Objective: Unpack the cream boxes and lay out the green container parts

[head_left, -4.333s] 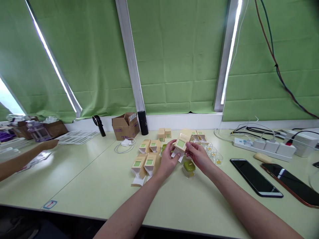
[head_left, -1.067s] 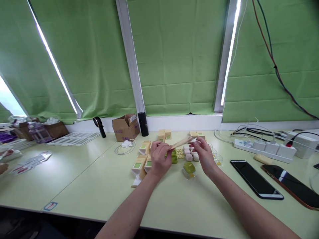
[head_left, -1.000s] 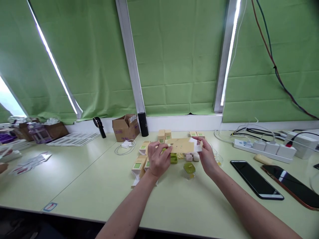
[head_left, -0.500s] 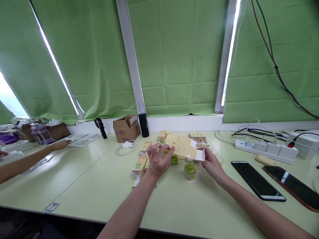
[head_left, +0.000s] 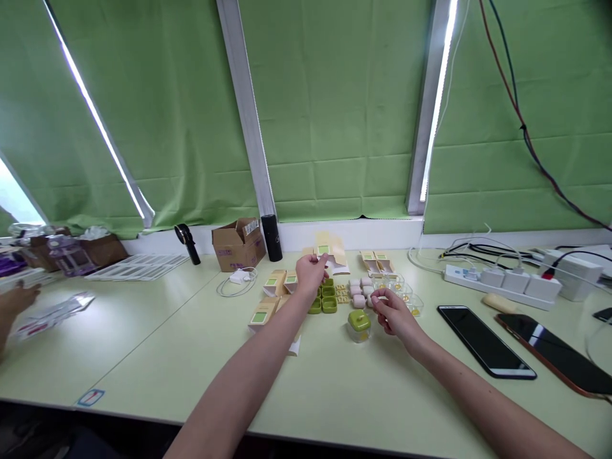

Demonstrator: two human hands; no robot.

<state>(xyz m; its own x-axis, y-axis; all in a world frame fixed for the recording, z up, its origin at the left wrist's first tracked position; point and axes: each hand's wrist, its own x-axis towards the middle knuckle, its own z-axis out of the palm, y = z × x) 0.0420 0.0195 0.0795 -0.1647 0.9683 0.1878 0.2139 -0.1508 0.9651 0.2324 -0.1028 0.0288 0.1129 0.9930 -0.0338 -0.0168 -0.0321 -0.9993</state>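
Observation:
My left hand is stretched forward, pinching a flat tan carton with a green label held up near the window sill. My right hand hovers low over the table with fingers curled, beside a small clear pot with a green lid. Between my hands lie green lids, small pink blocks and clear pots. Folded tan cartons lie to the left under my forearm.
A cardboard box, a black cylinder and a black handheld device stand by the sill. Two phones and a power strip lie right. Another person's hand is at the far left by stacked packets.
My left hand has carried the flattened carton away from me toward the sill. My right hand has let go of it and dropped beside the green-lidded pot.

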